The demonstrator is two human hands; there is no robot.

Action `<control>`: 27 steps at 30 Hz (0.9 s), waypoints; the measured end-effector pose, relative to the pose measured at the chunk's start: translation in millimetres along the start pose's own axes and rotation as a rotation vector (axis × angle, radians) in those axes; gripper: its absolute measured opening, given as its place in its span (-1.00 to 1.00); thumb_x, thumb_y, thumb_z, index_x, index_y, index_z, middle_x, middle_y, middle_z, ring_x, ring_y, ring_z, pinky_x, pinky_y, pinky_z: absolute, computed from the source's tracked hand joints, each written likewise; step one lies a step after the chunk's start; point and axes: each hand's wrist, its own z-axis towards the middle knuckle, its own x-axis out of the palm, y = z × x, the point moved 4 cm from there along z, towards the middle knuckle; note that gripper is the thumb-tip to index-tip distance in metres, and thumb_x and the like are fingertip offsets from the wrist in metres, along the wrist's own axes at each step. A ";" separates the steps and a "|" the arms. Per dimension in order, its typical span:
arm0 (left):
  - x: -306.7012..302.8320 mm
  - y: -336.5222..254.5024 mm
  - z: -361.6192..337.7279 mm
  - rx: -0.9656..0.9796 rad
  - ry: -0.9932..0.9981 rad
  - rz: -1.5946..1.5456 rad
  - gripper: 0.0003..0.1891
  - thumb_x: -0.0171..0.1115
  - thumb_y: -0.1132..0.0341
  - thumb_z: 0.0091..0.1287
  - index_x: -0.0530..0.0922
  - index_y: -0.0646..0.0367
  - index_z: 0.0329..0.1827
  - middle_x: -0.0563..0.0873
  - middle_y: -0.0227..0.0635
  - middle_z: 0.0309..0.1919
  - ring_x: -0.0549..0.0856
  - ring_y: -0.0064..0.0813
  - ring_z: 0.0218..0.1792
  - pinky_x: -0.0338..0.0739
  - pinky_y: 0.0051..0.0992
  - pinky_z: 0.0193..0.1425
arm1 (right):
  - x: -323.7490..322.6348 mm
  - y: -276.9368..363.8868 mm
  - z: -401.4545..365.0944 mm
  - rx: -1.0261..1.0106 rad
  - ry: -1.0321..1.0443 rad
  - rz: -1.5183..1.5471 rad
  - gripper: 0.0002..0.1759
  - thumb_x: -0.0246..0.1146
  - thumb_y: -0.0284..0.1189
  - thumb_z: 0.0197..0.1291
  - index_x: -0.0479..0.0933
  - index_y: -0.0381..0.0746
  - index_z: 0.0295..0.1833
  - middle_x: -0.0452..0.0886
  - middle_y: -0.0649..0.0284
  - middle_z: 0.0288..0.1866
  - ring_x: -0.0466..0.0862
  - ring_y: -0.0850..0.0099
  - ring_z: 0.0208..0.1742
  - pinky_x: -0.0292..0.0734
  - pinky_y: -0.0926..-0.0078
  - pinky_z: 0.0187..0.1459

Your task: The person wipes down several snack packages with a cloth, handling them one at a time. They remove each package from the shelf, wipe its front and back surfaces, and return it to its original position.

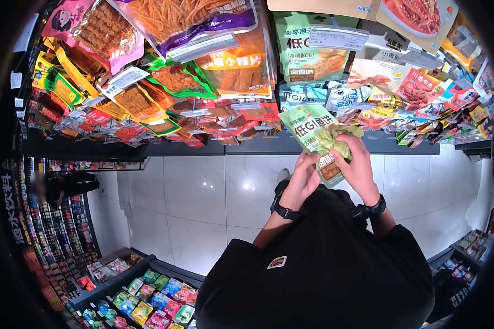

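A green snack pouch [308, 130] with white and dark lettering is held upright, slightly tilted, in front of the shelf. My left hand [303, 180] grips its lower left edge. A crumpled yellow-green cloth [337, 142] lies against the front of the pouch and covers part of its print. My right hand [358, 164] is closed on this cloth, its fingers pressing it to the pouch's right side. A similar larger green pouch [311, 52] hangs on the rack just beyond.
Hanging snack bags crowd the rack, among them an orange bag [236, 66] and a red bag [420, 88]. A dark shelf edge [203, 147] runs below them. Tiled floor [195, 189] lies underneath. Behind stands a bin of colourful packets [159, 300]; a person [66, 186] is far left.
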 end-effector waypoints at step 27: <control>-2.3 7.2 -0.4 0.083 -0.004 0.135 -0.62 -0.12 0.29 0.73 0.32 0.17 0.51 0.57 -0.18 0.36 0.66 -0.35 0.29 0.68 -0.34 0.28 | 5.8 15.9 -10.8 -0.203 0.127 0.079 -0.71 0.48 -0.58 0.10 0.73 -0.28 -0.01 0.64 0.15 0.26 0.62 0.07 0.22 0.54 0.17 0.26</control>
